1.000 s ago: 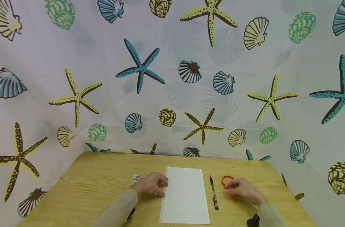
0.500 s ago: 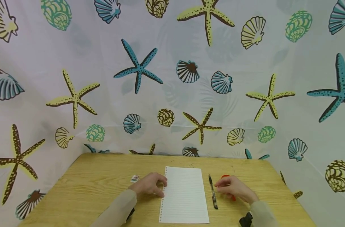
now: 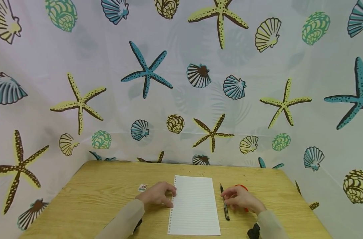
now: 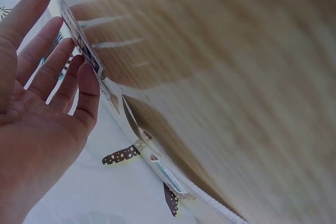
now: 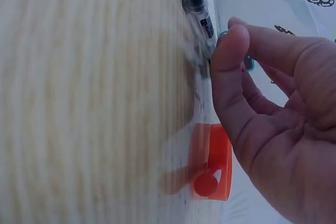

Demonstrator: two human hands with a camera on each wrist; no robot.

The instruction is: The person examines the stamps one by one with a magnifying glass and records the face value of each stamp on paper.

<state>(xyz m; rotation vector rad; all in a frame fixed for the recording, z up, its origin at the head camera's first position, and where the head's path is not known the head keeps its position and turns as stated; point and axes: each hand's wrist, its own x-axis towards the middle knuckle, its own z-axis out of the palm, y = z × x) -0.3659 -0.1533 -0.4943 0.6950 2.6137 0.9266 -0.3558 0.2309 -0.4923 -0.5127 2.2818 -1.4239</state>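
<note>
A ruled sheet of paper (image 3: 194, 205) with punched holes lies on the wooden table. My left hand (image 3: 157, 194) rests at its left edge, fingers loosely bent. Beyond those fingers, the left wrist view has a flat printed piece (image 4: 81, 40) seen nearly edge-on. Right of the paper lies a black and clear pen (image 3: 226, 210). My right hand (image 3: 239, 199) is over the pen's middle, thumb and forefinger bent close to it; the contact is hidden. Partly behind this hand is an orange-red loop-shaped item (image 5: 223, 161), its kind unclear.
A small stamp-like printed piece (image 3: 142, 188) lies left of my left hand. White cloth (image 3: 175, 99) printed with starfish and shells hangs at the back and both sides of the table (image 3: 92, 202).
My right hand has moved left from the orange-red loop to the pen. The left hand, paper and pen stay in place; the view shifts only slightly.
</note>
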